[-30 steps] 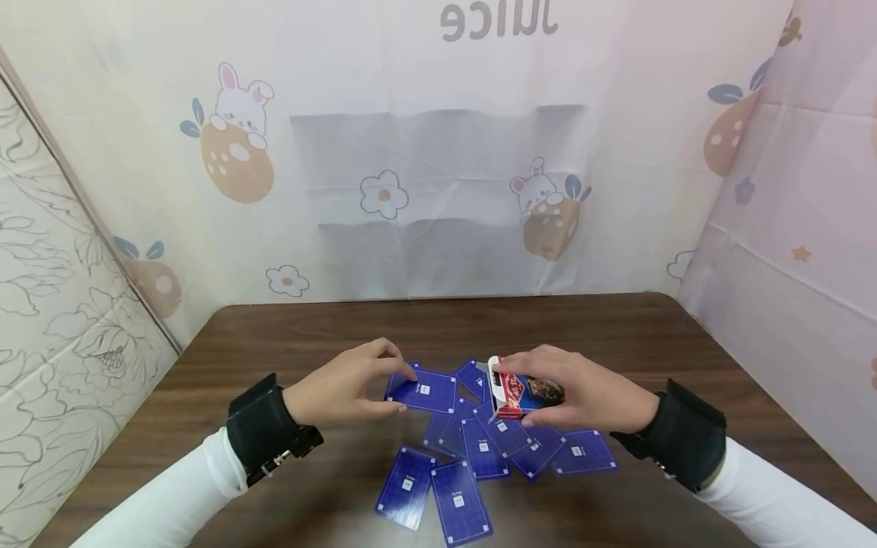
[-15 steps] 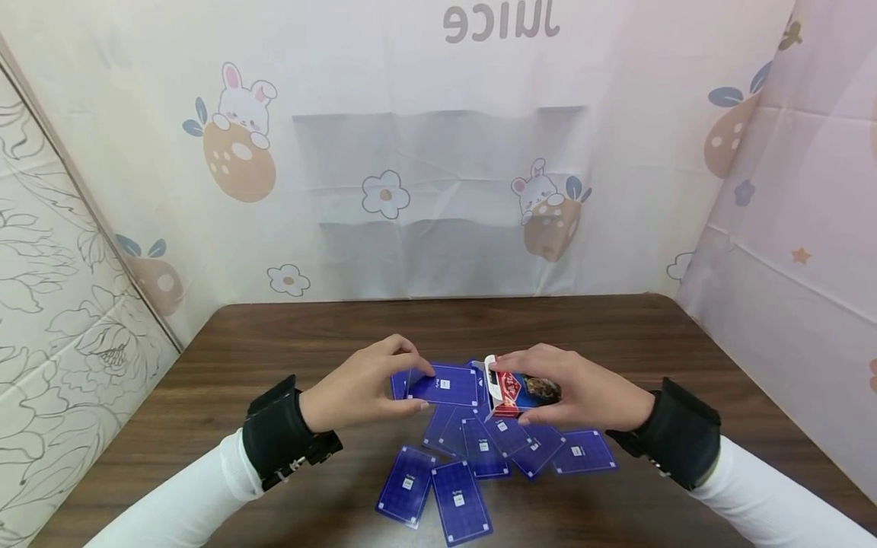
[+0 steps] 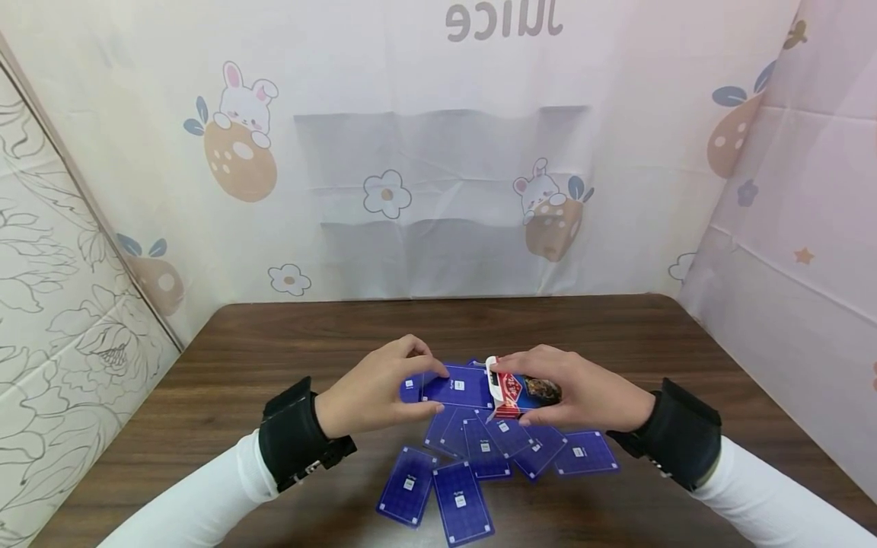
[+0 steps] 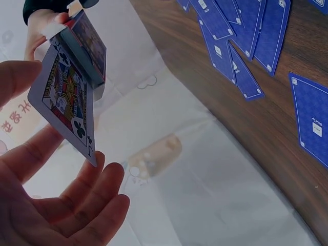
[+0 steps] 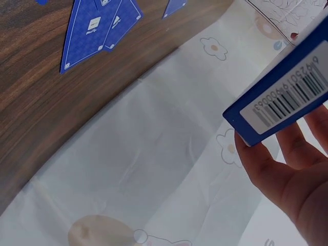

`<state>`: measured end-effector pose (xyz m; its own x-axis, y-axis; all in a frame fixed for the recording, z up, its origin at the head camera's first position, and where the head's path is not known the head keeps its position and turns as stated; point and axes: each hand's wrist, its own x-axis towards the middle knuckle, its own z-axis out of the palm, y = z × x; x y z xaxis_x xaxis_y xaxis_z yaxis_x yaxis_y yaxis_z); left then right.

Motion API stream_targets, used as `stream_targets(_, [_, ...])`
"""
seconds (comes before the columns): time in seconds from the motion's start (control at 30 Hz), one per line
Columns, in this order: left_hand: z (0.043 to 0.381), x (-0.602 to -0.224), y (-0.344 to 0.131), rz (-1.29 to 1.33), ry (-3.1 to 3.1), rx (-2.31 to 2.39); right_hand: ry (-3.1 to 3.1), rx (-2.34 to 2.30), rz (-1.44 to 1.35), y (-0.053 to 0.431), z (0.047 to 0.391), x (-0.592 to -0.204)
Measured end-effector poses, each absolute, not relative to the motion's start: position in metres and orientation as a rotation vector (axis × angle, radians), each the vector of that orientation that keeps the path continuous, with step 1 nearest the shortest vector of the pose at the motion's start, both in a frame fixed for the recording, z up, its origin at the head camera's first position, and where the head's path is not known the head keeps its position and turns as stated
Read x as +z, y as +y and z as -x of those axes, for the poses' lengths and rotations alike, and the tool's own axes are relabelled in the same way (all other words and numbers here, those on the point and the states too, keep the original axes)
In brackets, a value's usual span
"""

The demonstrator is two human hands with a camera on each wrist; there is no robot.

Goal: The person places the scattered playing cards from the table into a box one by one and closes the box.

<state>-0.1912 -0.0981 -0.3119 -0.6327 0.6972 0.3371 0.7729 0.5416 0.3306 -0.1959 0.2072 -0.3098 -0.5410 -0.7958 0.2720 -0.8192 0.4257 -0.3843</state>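
Note:
My left hand (image 3: 384, 390) pinches a blue-backed playing card (image 3: 467, 388) between thumb and fingers, above the table. In the left wrist view the card's face (image 4: 65, 92) is a jack of clubs. My right hand (image 3: 592, 390) grips a red and blue card box (image 3: 524, 396) lengthwise, its white-flapped end toward the left hand. The card's far edge meets that end of the box; whether it is inside, I cannot tell. A barcode on the box's blue end (image 5: 287, 95) faces the right wrist camera.
Several blue-backed cards lie face down, overlapping, on the brown wooden table (image 3: 308, 335) under the hands. Two lie nearer the front, one of them a card (image 3: 462, 502) at the centre. A printed cloth (image 3: 438, 259) hangs behind the table's far edge.
My left hand has moved to the right with its card, bringing the card's edge up to the box. The right hand and box have stayed nearly still.

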Motion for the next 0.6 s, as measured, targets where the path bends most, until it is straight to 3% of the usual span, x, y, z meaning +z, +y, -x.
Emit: stream_targets(0.6, [0.19, -0.32, -0.075, 1.272, -2.616, -0.605, -2.537, 0.77, -1.539, 0.204, 0.2, -0.317])
